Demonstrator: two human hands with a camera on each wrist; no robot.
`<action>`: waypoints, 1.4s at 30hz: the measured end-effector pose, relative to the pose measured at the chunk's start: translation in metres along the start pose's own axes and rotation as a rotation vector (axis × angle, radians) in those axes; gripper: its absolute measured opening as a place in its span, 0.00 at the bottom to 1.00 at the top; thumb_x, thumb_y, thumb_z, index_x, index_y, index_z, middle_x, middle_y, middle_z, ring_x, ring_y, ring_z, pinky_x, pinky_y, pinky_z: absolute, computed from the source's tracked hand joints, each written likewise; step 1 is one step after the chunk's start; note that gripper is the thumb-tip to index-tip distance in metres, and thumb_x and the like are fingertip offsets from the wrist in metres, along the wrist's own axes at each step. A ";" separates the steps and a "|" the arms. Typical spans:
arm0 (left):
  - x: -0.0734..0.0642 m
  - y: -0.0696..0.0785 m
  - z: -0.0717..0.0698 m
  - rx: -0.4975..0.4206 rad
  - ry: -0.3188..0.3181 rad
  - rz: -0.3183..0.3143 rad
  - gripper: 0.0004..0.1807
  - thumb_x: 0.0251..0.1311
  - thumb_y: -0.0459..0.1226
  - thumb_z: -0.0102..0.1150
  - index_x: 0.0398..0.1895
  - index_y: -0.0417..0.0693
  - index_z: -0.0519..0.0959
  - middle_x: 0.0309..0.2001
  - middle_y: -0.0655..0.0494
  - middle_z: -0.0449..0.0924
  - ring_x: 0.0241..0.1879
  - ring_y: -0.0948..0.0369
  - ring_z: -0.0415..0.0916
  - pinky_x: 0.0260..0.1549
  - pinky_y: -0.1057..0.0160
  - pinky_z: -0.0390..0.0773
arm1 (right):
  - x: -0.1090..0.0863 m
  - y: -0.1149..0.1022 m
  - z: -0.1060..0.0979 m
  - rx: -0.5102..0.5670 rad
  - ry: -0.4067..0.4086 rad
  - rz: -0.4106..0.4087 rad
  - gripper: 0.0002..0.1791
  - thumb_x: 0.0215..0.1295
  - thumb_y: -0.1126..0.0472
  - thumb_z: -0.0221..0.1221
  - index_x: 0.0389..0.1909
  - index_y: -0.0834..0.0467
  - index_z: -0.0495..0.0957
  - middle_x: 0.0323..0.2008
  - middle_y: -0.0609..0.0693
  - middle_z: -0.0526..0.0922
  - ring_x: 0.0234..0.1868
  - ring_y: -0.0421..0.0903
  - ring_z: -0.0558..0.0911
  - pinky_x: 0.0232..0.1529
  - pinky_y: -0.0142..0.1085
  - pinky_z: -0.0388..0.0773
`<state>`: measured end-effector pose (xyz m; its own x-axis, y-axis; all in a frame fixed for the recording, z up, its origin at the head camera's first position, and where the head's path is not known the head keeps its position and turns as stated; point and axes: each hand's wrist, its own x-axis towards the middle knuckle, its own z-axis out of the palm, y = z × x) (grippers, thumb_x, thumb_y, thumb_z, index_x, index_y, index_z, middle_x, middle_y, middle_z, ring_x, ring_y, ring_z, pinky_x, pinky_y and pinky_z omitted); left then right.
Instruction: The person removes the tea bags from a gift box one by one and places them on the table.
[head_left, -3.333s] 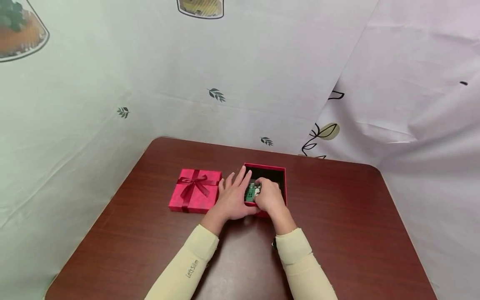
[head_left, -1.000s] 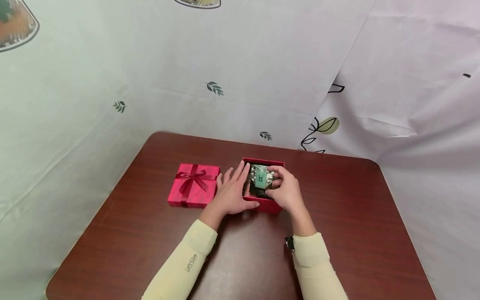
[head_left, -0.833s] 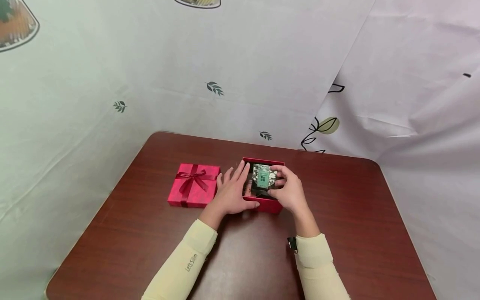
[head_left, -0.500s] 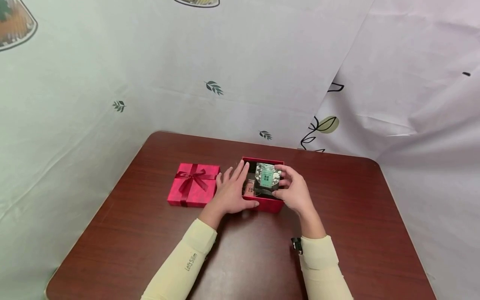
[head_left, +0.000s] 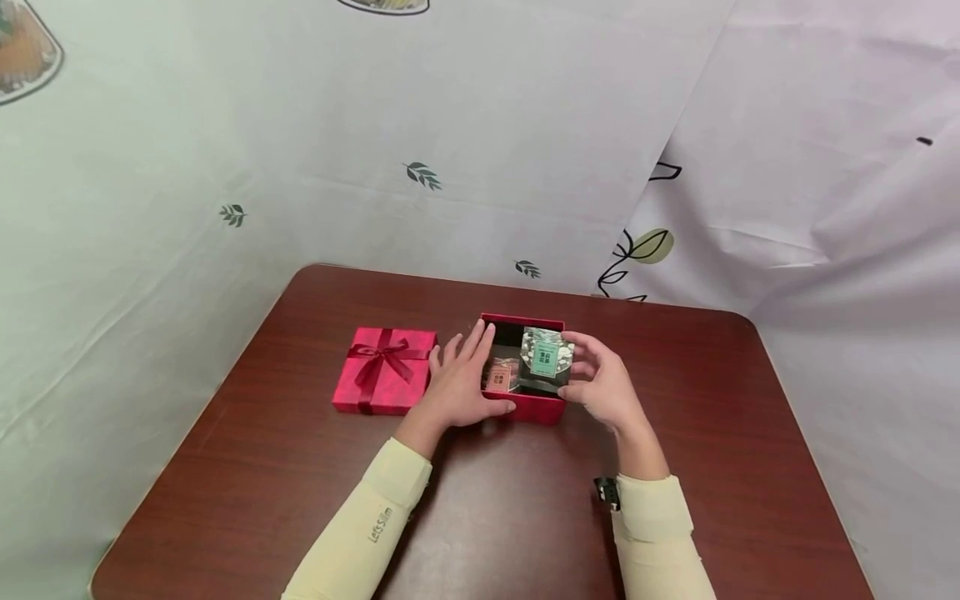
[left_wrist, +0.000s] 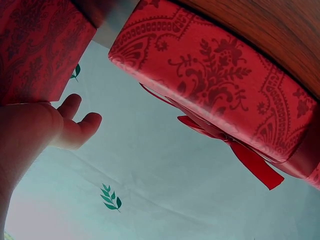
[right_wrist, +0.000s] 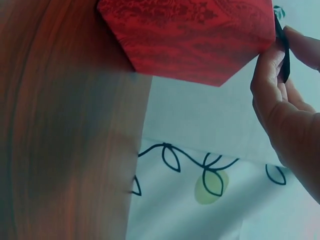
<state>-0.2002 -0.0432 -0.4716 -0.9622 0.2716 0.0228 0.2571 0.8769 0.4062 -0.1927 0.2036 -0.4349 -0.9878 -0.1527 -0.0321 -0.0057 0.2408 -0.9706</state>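
Observation:
My right hand [head_left: 611, 393] pinches a small dark tea packet [head_left: 546, 358] with a green label by its right edge, thumb at the front. The packet lies tilted over the right part of an open red gift box [head_left: 528, 409]. In the right wrist view its thin black edge [right_wrist: 286, 62] shows between thumb and fingers above the box wall. Fingers spread and fairly straight, my left hand [head_left: 453, 393] rests along the box's left side, its thumb at the front wall. A second tea packet [head_left: 500, 379], with a reddish label, lies inside the box at the left.
The red lid [head_left: 384, 371] with its ribbon bow lies left of my left hand. Both sit on a brown wooden table [head_left: 480, 517] with rounded corners. A pale printed cloth [head_left: 480, 217] hangs behind the table.
My right hand has drawn the green-labelled packet out of the box's depth and to the right, uncovering the reddish-labelled one. The left hand has stayed by the box.

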 end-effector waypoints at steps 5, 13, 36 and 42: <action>0.000 0.000 -0.001 0.006 -0.001 -0.005 0.72 0.39 0.66 0.72 0.82 0.61 0.37 0.81 0.60 0.32 0.74 0.46 0.40 0.66 0.33 0.36 | -0.002 0.005 -0.008 0.029 -0.011 -0.001 0.46 0.46 0.85 0.66 0.69 0.56 0.69 0.56 0.63 0.76 0.48 0.58 0.80 0.40 0.41 0.83; 0.000 0.000 -0.001 -0.001 -0.006 0.001 0.71 0.39 0.66 0.72 0.82 0.61 0.37 0.81 0.60 0.33 0.74 0.45 0.41 0.66 0.33 0.36 | -0.005 0.019 -0.022 0.073 -0.032 0.019 0.47 0.46 0.87 0.64 0.70 0.60 0.67 0.57 0.66 0.75 0.48 0.58 0.81 0.40 0.38 0.83; 0.000 -0.005 0.000 -0.003 0.036 0.022 0.71 0.37 0.64 0.75 0.82 0.59 0.42 0.81 0.61 0.36 0.74 0.43 0.43 0.65 0.32 0.39 | -0.019 0.039 -0.064 0.178 -0.073 0.045 0.46 0.47 0.88 0.61 0.71 0.66 0.62 0.56 0.64 0.73 0.43 0.45 0.83 0.40 0.38 0.83; 0.001 -0.007 0.001 0.008 0.036 0.027 0.71 0.37 0.64 0.75 0.82 0.60 0.42 0.81 0.62 0.35 0.74 0.44 0.42 0.65 0.32 0.37 | -0.022 0.047 -0.073 0.244 -0.076 0.010 0.46 0.45 0.90 0.60 0.70 0.70 0.61 0.52 0.55 0.78 0.42 0.45 0.85 0.38 0.37 0.83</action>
<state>-0.2025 -0.0486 -0.4755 -0.9575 0.2808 0.0665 0.2836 0.8728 0.3973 -0.1825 0.2885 -0.4620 -0.9730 -0.2251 -0.0504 0.0505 0.0052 -0.9987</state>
